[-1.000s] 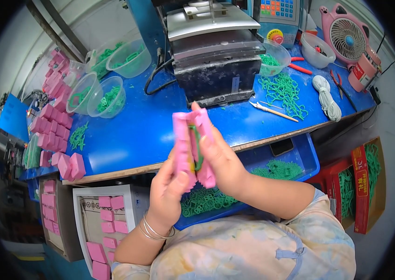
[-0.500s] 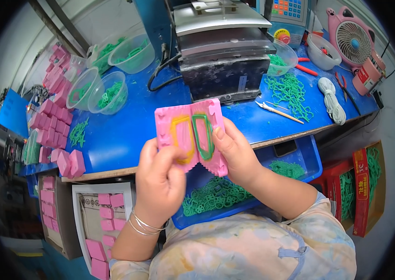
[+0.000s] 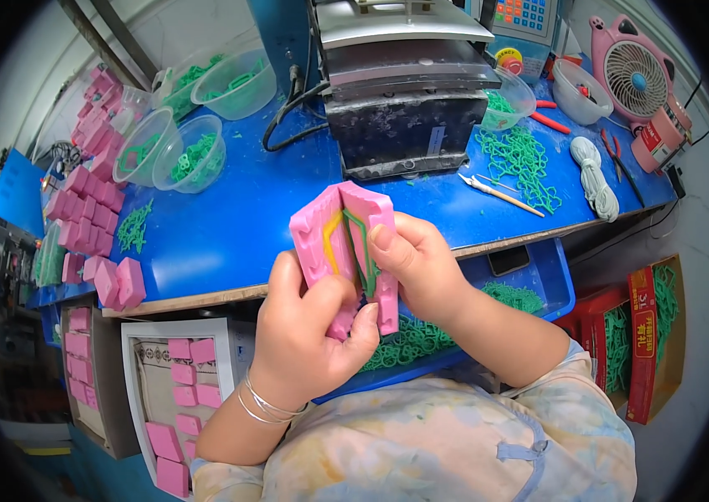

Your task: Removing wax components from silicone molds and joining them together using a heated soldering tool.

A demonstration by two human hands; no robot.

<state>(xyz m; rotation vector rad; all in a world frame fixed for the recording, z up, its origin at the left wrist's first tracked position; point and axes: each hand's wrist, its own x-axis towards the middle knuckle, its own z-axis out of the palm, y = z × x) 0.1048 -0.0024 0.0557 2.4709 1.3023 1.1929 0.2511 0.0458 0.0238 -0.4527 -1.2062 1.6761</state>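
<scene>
Between my hands is a pink two-part mould (image 3: 318,243), partly folded like a book above the table's front edge. Its left half bears a yellow outline. Against the inside of the right half stands a green frame-shaped piece (image 3: 360,243). My left hand (image 3: 308,326) grips the left half from below, its thumb near the bottom of the fold. My right hand (image 3: 421,263) clasps the right half, thumb pressed on its inner face. Both hands' fingertips behind the mould are hidden.
A black press (image 3: 405,125) stands on the blue table (image 3: 204,247). Clear bowls (image 3: 191,155) hold green pieces; pink blocks (image 3: 87,209) are stacked left. A green heap (image 3: 522,171), brush (image 3: 501,195), cord (image 3: 595,180) and pliers (image 3: 622,163) lie right. Below sits a blue tray (image 3: 560,280).
The mould's halves have folded closer together, the green piece now seen more edge-on. My left hand has shifted right and slightly down, its thumb now beside the fold.
</scene>
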